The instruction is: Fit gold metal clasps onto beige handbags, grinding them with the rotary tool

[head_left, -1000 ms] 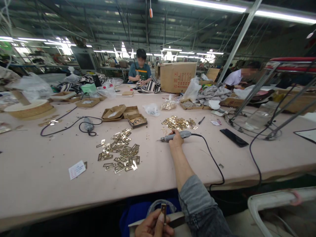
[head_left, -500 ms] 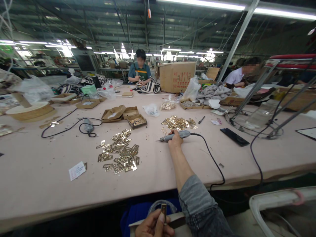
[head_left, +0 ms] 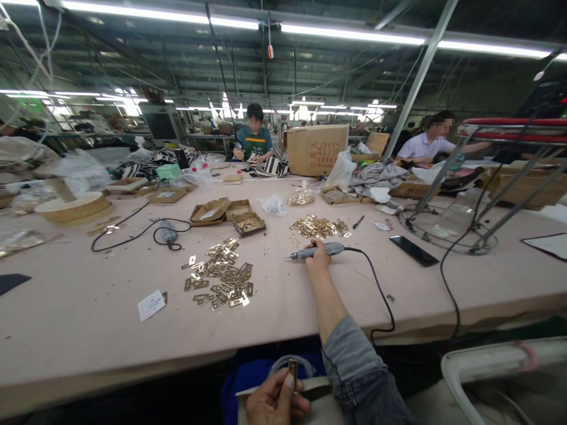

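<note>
head view: left hand (head_left: 272, 402) low, in front of the near edge of the worktop (head_left: 97, 336); right hand (head_left: 318, 258) farther off, reaching out over it.
strip (head_left: 293, 370): small, metal, upright in the left hand, pinched between thumb and fingers that hide its lower end; whether it matches the loose pieces i cannot tell.
tool (head_left: 333, 248): grey, in the right hand, fingers wrapped over its body; its cord (head_left: 374, 283) leaves at the right and drops towards the near edge.
relation: the tool lies far of the strip, its thin tip pointing left and almost straight beyond the strip, well apart from it.
axes: the tool's long axis runs left to right, the strip's across that, so they stand crosswise.
nearer hand: the left is much closer to the wearer; the right is closer to the piles.
plates (head_left: 221, 277): slotted, spread loosely left of the tip.
gold pile (head_left: 314, 225): just far of the right hand.
tray (head_left: 248, 224): filled with small bits, far of the plates.
second tool (head_left: 168, 234): lying left of the plates, unheld, beside its looped cable.
slip (head_left: 151, 305): printed, left of the plates, nearer than the tray.
phone (head_left: 414, 251): flat, right of the tool.
</note>
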The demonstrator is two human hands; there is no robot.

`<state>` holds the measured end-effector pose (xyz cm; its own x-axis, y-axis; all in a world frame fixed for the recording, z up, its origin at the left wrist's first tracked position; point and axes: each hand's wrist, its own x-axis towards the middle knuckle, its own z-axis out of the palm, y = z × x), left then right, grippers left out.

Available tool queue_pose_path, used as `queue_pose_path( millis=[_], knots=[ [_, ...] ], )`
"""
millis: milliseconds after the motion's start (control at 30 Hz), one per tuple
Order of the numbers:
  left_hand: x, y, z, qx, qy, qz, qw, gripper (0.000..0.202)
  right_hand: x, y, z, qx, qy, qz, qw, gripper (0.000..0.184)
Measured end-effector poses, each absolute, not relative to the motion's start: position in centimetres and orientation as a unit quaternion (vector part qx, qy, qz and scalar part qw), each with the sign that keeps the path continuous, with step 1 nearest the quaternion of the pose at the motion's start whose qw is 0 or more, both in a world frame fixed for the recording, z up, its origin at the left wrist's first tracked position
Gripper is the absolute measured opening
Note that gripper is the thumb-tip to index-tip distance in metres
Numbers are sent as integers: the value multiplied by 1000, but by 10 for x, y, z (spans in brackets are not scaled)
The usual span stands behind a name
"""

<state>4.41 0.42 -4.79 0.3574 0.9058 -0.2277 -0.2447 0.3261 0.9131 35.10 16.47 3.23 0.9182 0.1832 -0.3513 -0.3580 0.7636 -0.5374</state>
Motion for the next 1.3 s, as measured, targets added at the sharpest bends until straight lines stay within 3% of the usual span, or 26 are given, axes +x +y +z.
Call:
queue_pose_path(
  millis=[500,667,833,1300],
  knots=[
    [34,6,-29,482,368,355,711,45,291,40,67,-322,88,181,925,20],
    [37,3,-29,471,374,361,713,35,241,-8,65,-353,18,199,914,28],
    [37,-1,-27,475,380,353,711,35,196,-33,68,-392,-63,176,901,38],
    [35,-3,-22,465,384,354,715,43,155,-27,57,-416,-133,149,887,31]
  ],
)
